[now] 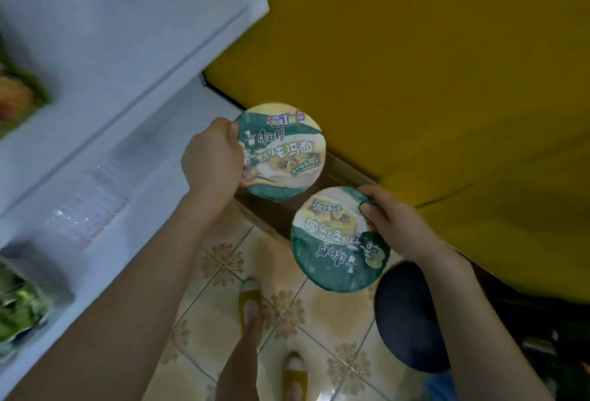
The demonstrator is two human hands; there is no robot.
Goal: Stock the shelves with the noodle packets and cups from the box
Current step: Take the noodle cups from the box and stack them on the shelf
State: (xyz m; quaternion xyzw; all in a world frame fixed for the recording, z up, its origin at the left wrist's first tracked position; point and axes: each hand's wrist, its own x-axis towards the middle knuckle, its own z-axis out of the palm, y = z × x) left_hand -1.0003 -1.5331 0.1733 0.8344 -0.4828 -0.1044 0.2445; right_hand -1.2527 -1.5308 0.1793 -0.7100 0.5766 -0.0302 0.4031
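I look straight down. My left hand (212,157) grips the left rim of a noodle cup (287,154) with a green and cream lid, held beside the white shelf's right end. My right hand (389,221) grips the upper right rim of a second, matching noodle cup (335,244), lower and to the right, over the tiled floor. Both lids face up at me. The white shelf unit (127,58) fills the left side; green noodle packets (19,94) lie on its upper board at the far left edge. The box is not in view.
A yellow wall (415,65) rises on the right behind a brown skirting. More green packs (19,311) sit on a lower shelf at the left edge. A dark round stool seat (408,317) stands right of my feet in yellow slippers (252,301) on the patterned tiles.
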